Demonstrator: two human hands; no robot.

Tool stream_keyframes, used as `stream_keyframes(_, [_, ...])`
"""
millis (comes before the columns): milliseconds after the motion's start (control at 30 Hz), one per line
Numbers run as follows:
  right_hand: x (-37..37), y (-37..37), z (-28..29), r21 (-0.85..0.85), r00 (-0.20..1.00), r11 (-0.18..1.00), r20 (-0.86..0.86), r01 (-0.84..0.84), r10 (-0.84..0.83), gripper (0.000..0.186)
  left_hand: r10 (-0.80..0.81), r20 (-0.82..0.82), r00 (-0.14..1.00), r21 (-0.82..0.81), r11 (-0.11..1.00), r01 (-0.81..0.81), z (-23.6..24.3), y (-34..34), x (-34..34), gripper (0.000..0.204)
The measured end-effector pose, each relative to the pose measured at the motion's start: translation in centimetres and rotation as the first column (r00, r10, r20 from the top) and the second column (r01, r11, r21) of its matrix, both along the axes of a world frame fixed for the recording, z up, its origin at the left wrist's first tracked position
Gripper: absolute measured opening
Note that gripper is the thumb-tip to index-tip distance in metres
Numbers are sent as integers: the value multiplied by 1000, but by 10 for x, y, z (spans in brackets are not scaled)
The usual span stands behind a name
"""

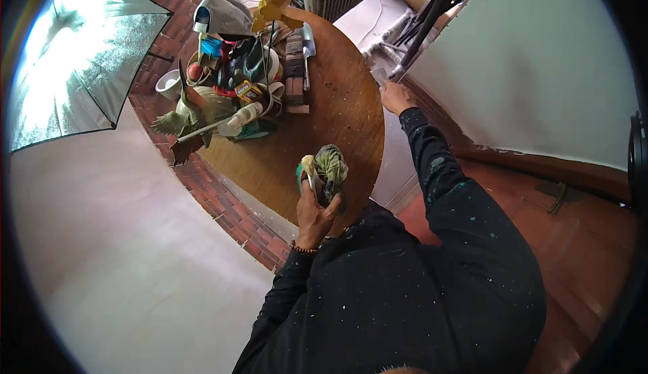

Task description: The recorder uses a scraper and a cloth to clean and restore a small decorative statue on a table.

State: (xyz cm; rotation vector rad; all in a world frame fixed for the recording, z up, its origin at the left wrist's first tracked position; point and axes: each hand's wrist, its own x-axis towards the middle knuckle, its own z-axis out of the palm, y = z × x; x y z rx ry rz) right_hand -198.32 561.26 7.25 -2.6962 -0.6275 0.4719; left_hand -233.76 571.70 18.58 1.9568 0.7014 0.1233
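Over the near part of the round wooden table (337, 114), my left hand (314, 217) is closed around a crumpled green-grey rag (331, 169). The same hand grips a pale, green-sided piece (308, 170) with a yellowish crusty top, whose kind I cannot make out. My right hand (398, 96) reaches past the table's right edge, fingers closed on a small flat grey tool (380, 77) that looks like a putty knife. Its tip lies close to the white-smeared frame beside the wall. Paint specks dot both dark sleeves.
Tools and bags crowd the table's far left, with a white bottle (246, 114), a trowel (308, 46) and a grey cap (231, 16). A silver umbrella (81, 63) stands at left. Dark rods (439, 19) lean beside the pale wall (540, 70) on the right.
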Motion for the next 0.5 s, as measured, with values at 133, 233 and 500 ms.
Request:
stream_keyframes(133, [16, 8, -22, 39, 1000, 999, -29, -3, 4, 41, -19, -1, 1000, -14, 1000, 19, 2, -2, 6, 78])
stream_keyframes(233, [11, 33, 7, 11, 997, 1000, -80, -24, 25, 44, 1, 16, 1000, 17, 1000, -2, -3, 1, 1, 79])
stream_keyframes(500, [-125, -21, 5, -71, 980, 989, -160, -128, 115, 40, 81, -36, 996, 7, 997, -81, 10, 7, -12, 74])
